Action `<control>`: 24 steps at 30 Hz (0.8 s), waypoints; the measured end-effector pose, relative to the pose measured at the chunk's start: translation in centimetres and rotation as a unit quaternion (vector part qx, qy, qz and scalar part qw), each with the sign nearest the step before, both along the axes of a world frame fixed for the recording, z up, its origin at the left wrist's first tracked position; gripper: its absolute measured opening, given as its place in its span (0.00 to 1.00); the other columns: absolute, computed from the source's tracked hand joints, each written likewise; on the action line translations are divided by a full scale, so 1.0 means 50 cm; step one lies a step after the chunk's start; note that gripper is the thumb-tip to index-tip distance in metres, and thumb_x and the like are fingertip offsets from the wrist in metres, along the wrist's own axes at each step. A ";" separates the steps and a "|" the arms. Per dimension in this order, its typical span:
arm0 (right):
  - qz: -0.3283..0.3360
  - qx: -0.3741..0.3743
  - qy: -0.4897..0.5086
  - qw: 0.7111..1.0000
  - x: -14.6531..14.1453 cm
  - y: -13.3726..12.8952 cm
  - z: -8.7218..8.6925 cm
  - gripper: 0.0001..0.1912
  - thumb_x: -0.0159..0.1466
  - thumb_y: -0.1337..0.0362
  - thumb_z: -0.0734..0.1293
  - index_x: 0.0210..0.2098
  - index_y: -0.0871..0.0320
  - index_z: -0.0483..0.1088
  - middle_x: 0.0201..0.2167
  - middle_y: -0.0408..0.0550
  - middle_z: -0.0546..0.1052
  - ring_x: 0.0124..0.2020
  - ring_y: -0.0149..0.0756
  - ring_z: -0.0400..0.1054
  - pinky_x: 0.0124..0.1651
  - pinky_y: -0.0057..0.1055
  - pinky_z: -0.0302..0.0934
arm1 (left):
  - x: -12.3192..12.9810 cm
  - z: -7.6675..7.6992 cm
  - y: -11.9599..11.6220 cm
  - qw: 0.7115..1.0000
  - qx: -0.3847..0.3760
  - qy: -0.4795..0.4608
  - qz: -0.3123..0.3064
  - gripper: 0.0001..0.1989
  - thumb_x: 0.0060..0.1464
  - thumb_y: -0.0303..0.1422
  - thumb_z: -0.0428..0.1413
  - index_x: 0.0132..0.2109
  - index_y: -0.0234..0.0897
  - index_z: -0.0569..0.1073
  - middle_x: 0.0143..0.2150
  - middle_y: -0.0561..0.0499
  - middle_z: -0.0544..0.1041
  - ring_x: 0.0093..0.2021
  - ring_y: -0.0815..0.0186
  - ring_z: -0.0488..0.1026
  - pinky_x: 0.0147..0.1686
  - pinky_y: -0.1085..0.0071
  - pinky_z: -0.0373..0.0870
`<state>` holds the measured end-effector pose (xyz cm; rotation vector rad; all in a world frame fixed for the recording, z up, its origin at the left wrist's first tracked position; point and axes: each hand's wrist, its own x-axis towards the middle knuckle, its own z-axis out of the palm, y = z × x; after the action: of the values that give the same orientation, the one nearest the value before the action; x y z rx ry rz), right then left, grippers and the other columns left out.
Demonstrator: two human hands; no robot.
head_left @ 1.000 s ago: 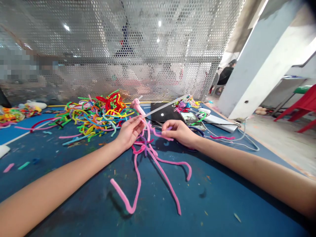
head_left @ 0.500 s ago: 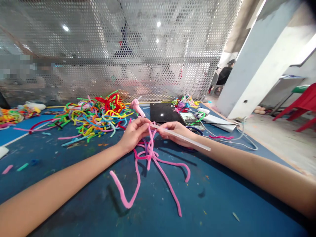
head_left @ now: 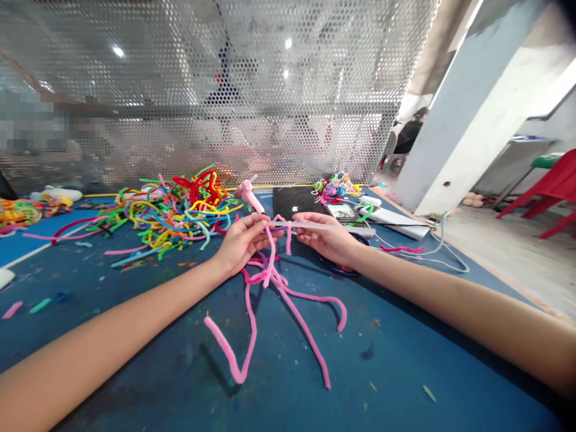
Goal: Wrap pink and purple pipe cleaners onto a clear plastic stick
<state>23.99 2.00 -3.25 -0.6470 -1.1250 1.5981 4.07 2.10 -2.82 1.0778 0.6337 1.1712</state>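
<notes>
A colourful pile (head_left: 180, 210) lies leftmost on the table (head_left: 382, 354); the left hand (head_left: 247, 245) pinches a white strip (head_left: 324, 227), pink fuzzy wire (head_left: 272, 252) draped over it; just apart, the right hand (head_left: 327, 239) touches it, grip unclear; a white box (head_left: 398, 225) nears the right edge.

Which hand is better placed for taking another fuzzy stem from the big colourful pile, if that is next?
Probably the left hand: the big pile lies close to it, on its own side. The right hand is farther away. The left is at one end of the white strip, though.
</notes>
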 end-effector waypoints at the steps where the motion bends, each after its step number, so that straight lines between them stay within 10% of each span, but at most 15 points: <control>1: -0.010 0.015 -0.015 1.000 0.000 -0.001 -0.001 0.12 0.48 0.65 0.74 0.33 0.59 0.75 0.28 0.42 0.76 0.28 0.25 0.68 0.34 0.24 0.62 | 0.000 0.000 -0.003 1.000 -0.005 0.013 -0.026 0.07 0.49 0.27 0.60 0.37 0.34 0.71 0.33 0.49 0.79 0.35 0.63 0.79 0.34 0.71 0.75; 6: -0.050 0.095 -0.136 0.985 -0.002 -0.010 -0.003 0.12 0.50 0.62 0.73 0.34 0.58 0.76 0.28 0.42 0.78 0.28 0.26 0.69 0.33 0.25 0.63 | 0.001 -0.002 -0.011 0.990 0.000 0.024 -0.142 0.07 0.48 0.29 0.62 0.37 0.34 0.73 0.32 0.50 0.78 0.37 0.63 0.78 0.42 0.63 0.74; 14: -0.047 0.153 -0.189 0.969 -0.004 -0.012 0.002 0.09 0.47 0.63 0.73 0.28 0.58 0.76 0.27 0.42 0.78 0.28 0.28 0.70 0.35 0.27 0.65 | 0.003 -0.011 -0.004 0.992 -0.014 0.046 -0.115 0.08 0.47 0.28 0.62 0.37 0.33 0.73 0.33 0.48 0.79 0.37 0.66 0.77 0.44 0.68 0.72; 24: -0.066 0.068 0.010 0.995 0.002 0.002 0.007 0.14 0.44 0.65 0.75 0.28 0.57 0.69 0.26 0.37 0.74 0.27 0.25 0.68 0.35 0.25 0.63 | 0.003 -0.004 -0.009 0.994 -0.011 0.024 -0.109 0.08 0.47 0.28 0.62 0.36 0.32 0.73 0.34 0.46 0.80 0.39 0.63 0.78 0.47 0.64 0.71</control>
<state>24.10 2.11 -2.90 -0.6007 -1.1421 1.3997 4.22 1.65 -3.01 1.1303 0.5498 0.9499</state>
